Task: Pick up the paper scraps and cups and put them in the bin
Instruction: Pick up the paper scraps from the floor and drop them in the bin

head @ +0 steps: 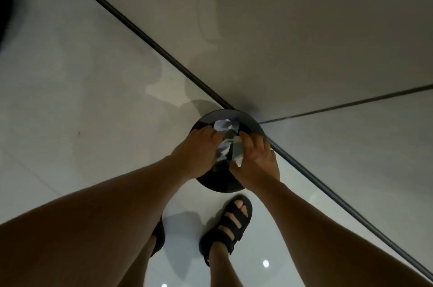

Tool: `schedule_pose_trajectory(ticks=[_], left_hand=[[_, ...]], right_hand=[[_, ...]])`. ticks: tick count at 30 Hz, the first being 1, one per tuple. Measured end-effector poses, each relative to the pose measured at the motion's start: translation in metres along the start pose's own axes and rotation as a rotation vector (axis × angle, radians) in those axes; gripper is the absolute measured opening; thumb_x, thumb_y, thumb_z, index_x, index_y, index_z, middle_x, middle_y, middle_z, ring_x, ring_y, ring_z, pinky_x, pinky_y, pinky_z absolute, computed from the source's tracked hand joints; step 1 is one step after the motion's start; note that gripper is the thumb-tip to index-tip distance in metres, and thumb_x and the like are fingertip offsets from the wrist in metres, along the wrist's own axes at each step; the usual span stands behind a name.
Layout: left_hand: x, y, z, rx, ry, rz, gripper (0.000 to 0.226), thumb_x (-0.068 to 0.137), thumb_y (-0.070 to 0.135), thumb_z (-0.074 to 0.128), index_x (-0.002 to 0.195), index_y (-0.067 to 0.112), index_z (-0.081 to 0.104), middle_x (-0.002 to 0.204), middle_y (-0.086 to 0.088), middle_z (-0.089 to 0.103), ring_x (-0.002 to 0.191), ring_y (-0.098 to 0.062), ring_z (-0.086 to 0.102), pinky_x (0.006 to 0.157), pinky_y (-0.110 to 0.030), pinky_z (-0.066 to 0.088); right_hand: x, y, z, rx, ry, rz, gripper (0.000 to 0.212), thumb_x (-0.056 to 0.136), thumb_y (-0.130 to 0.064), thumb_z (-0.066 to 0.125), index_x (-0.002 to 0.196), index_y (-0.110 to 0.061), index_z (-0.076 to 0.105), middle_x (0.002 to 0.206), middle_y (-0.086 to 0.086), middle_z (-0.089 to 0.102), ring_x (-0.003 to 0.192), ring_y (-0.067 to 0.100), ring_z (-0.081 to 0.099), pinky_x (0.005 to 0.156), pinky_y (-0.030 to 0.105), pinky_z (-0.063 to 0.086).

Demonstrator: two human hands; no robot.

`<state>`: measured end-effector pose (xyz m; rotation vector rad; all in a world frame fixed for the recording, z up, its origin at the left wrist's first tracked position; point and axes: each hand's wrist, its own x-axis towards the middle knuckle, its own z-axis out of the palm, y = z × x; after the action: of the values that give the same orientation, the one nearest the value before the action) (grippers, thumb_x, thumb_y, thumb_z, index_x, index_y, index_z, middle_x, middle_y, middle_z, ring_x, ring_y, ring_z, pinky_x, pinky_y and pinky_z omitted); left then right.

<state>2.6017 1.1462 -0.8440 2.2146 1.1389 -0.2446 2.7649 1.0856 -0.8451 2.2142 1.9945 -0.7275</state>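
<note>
A round black bin (pixel 228 115) stands in the corner of the room, seen from straight above. Crumpled white paper scraps (pixel 226 139) fill its mouth. My left hand (pixel 195 153) and my right hand (pixel 255 160) are both over the bin, one on each side of the paper, fingers curled against the scraps and pressing them between the palms. The lower part of the paper and much of the bin's inside are hidden by my hands. No cup shows.
Two grey walls meet behind the bin, with dark skirting strips (pixel 145 34) running out from the corner. My feet in black strap sandals (pixel 226 223) stand on the glossy pale floor (pixel 70 99) just in front of the bin.
</note>
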Motion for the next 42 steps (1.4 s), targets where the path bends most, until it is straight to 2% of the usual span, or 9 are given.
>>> schedule_pose_trajectory(ticks=[3, 5, 7, 14, 20, 25, 29, 34, 42], left_hand=[[0.016, -0.020, 0.033, 0.250, -0.029, 0.118, 0.054, 0.095, 0.025, 0.045, 0.146, 0.015, 0.031, 0.154, -0.007, 0.029, 0.146, -0.026, 0.012, 0.118, -0.043, 0.014], [0.016, -0.027, 0.044, 0.387, -0.053, 0.187, 0.052, 0.094, 0.027, 0.043, 0.145, 0.015, 0.034, 0.157, -0.009, 0.024, 0.147, -0.029, 0.004, 0.119, -0.047, 0.007], [0.010, -0.029, 0.046, 0.436, -0.090, 0.203, 0.053, 0.094, 0.030, 0.041, 0.144, 0.015, 0.034, 0.158, -0.012, 0.018, 0.147, -0.032, -0.002, 0.118, -0.049, 0.004], [-0.029, -0.006, -0.034, 0.325, -0.060, 0.106, 0.067, 0.088, 0.042, 0.048, 0.147, 0.017, 0.025, 0.159, -0.010, 0.011, 0.147, -0.031, -0.004, 0.116, -0.050, 0.014], [-0.079, 0.046, -0.148, 0.195, -0.064, 0.056, 0.069, 0.089, 0.039, 0.046, 0.150, 0.021, 0.018, 0.160, -0.003, 0.006, 0.147, -0.024, -0.008, 0.119, -0.046, 0.008], [-0.140, 0.115, -0.234, 0.209, -0.076, 0.123, 0.073, 0.090, 0.042, 0.050, 0.150, 0.020, 0.017, 0.160, -0.003, 0.005, 0.147, -0.024, -0.006, 0.119, -0.046, 0.010], [-0.183, 0.178, -0.259, 0.230, -0.059, 0.219, 0.071, 0.087, 0.041, 0.052, 0.148, 0.020, 0.024, 0.159, -0.004, 0.012, 0.147, -0.024, 0.001, 0.117, -0.045, 0.012], [-0.235, 0.263, -0.250, 0.394, -0.076, 0.441, 0.070, 0.085, 0.047, 0.048, 0.146, 0.021, 0.026, 0.155, -0.001, 0.019, 0.145, -0.022, 0.009, 0.114, -0.041, 0.017], [-0.336, 0.430, -0.190, 0.556, -0.183, 0.731, 0.073, 0.089, 0.048, 0.045, 0.150, 0.020, 0.016, 0.159, -0.003, 0.008, 0.147, -0.022, 0.001, 0.116, -0.044, 0.007]], right_hand=[[0.016, 0.012, 0.036, -0.117, -0.003, -0.018, 0.076, 0.079, -0.044, 0.068, 0.144, -0.015, 0.040, 0.145, 0.012, 0.043, 0.141, 0.033, 0.030, 0.115, 0.049, 0.028], [0.014, 0.017, 0.048, -0.178, -0.003, -0.038, 0.071, 0.084, -0.041, 0.062, 0.146, -0.017, 0.038, 0.152, 0.011, 0.036, 0.148, 0.032, 0.014, 0.118, 0.050, 0.018], [0.006, 0.015, 0.047, -0.166, -0.028, -0.036, 0.067, 0.087, -0.037, 0.058, 0.147, -0.017, 0.037, 0.154, 0.011, 0.033, 0.149, 0.032, 0.009, 0.119, 0.051, 0.015], [-0.038, -0.012, -0.033, 0.019, -0.097, 0.137, 0.079, 0.081, -0.043, 0.062, 0.148, -0.026, 0.023, 0.156, 0.000, 0.019, 0.148, 0.024, 0.004, 0.118, 0.043, 0.018], [-0.100, -0.058, -0.146, 0.140, -0.023, 0.276, 0.081, 0.082, -0.049, 0.063, 0.149, -0.030, 0.021, 0.158, -0.002, 0.016, 0.148, 0.024, 0.003, 0.117, 0.042, 0.015], [-0.192, -0.095, -0.234, 0.216, 0.071, 0.432, 0.079, 0.086, -0.051, 0.060, 0.151, -0.027, 0.021, 0.160, 0.002, 0.016, 0.148, 0.025, 0.007, 0.117, 0.043, 0.020], [-0.278, -0.100, -0.274, 0.262, 0.104, 0.557, 0.079, 0.089, -0.051, 0.057, 0.153, -0.028, 0.017, 0.161, 0.002, 0.011, 0.149, 0.025, 0.005, 0.118, 0.043, 0.020], [-0.393, -0.085, -0.300, 0.284, 0.235, 0.699, 0.076, 0.089, -0.050, 0.056, 0.152, -0.025, 0.022, 0.159, 0.002, 0.018, 0.147, 0.023, 0.011, 0.115, 0.039, 0.025], [-0.616, -0.060, -0.268, 0.381, 0.326, 1.023, 0.078, 0.089, -0.052, 0.053, 0.153, -0.026, 0.018, 0.159, 0.003, 0.016, 0.147, 0.023, 0.009, 0.114, 0.040, 0.024]])
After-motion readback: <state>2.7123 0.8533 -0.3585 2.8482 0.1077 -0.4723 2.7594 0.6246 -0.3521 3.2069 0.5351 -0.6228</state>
